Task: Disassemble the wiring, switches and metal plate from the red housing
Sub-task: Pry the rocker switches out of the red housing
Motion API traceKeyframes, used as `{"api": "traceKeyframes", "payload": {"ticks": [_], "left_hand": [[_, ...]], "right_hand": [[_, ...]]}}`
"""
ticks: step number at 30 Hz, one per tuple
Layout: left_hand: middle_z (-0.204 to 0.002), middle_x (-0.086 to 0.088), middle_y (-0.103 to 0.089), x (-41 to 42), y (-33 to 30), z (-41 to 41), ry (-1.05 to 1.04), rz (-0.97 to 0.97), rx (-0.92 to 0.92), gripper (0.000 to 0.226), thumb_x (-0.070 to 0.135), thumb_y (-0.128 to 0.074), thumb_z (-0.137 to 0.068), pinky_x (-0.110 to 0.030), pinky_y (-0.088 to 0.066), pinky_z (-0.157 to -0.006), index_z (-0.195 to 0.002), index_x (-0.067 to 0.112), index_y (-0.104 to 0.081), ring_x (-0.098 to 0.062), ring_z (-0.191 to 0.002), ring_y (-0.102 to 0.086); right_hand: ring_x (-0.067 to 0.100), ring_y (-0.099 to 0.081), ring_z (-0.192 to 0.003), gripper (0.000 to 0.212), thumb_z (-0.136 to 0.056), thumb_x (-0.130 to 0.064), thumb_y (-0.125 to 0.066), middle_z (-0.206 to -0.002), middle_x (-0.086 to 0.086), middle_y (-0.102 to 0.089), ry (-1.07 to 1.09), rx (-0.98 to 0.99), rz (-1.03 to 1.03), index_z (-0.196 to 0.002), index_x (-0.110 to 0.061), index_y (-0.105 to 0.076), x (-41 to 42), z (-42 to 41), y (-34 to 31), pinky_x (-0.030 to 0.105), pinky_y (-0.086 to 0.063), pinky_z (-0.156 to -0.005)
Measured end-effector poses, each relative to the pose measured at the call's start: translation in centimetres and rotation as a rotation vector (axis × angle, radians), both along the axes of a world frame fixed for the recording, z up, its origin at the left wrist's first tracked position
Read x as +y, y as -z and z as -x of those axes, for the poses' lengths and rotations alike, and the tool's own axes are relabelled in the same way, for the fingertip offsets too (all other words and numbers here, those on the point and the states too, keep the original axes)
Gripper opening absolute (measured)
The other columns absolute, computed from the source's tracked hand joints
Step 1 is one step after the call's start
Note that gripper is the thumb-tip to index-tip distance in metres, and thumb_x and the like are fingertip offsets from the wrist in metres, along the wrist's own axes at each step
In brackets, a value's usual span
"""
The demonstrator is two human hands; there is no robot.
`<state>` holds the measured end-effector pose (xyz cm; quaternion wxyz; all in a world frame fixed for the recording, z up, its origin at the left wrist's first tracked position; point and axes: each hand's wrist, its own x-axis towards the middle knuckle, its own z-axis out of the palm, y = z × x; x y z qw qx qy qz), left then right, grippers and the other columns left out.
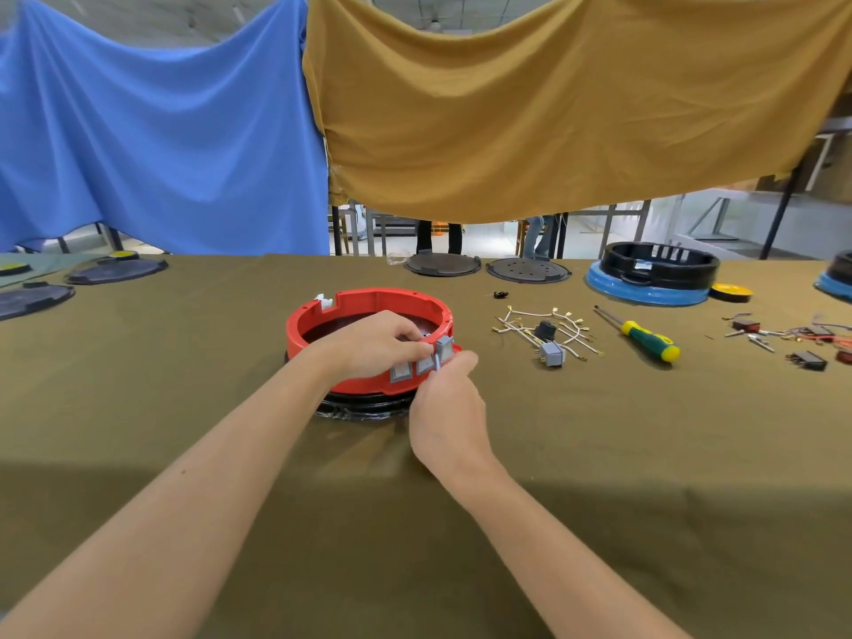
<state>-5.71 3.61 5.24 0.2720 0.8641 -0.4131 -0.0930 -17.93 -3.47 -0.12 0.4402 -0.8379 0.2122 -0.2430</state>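
Head view looks down on the red housing (369, 311), a ring sitting on a black base on the olive-covered worktop (599, 454), and everything else is placed from it. On the housing's near-right wall sit three grey switches (426, 364) in a row. The left hand (373, 343) reaches over the near rim, its fingers curled inside against the back of the switches. The right hand (449, 408) comes from outside, fingertips pinching the rightmost switch (444, 348), which stands tilted out of the wall. Right of the housing lie loose white wires (544, 327) with a freed grey switch (552, 354), and beyond them a green-and-yellow screwdriver (645, 336). I cannot see the metal plate, or any wiring inside the ring.

As I judge it, the risk is a jammed retaining tab: pulling the tilted switch askew could snap it or crack the wall. Since the housing merely rests on its base, a hard tug could also lift or skid it.
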Motion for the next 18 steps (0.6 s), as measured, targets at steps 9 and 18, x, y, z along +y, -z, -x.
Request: {"api": "traceKeyframes", "payload": {"ticks": [9,18], "left_hand": [[-0.102,0.002,-0.072,0.1,0.1,0.0,-0.006,0.0,-0.012,0.026,0.04,-0.056,-0.098,-0.04,-0.052,-0.09,-0.1,0.021,-0.073,-0.019,-0.097,-0.065],[-0.106,-0.009,-0.071,0.2,0.0,0.1,0.007,0.008,-0.02,0.03,0.038,-0.056,-0.098,-0.047,-0.051,-0.092,-0.103,0.013,-0.073,-0.029,-0.101,-0.064]], "right_hand": [[0.011,-0.05,-0.072,0.008,-0.105,-0.015,-0.036,-0.088,-0.001,-0.051,0.051,0.041,-0.185,-0.11,-0.014,-0.031,-0.3,-0.9,0.3,0.017,-0.029,-0.048],[0.016,-0.044,-0.071,0.008,-0.103,-0.012,-0.03,-0.091,0.001,-0.049,0.089,-0.063,-0.335,-0.099,-0.018,-0.034,0.5,-1.5,0.7,0.02,-0.034,-0.049]]}}
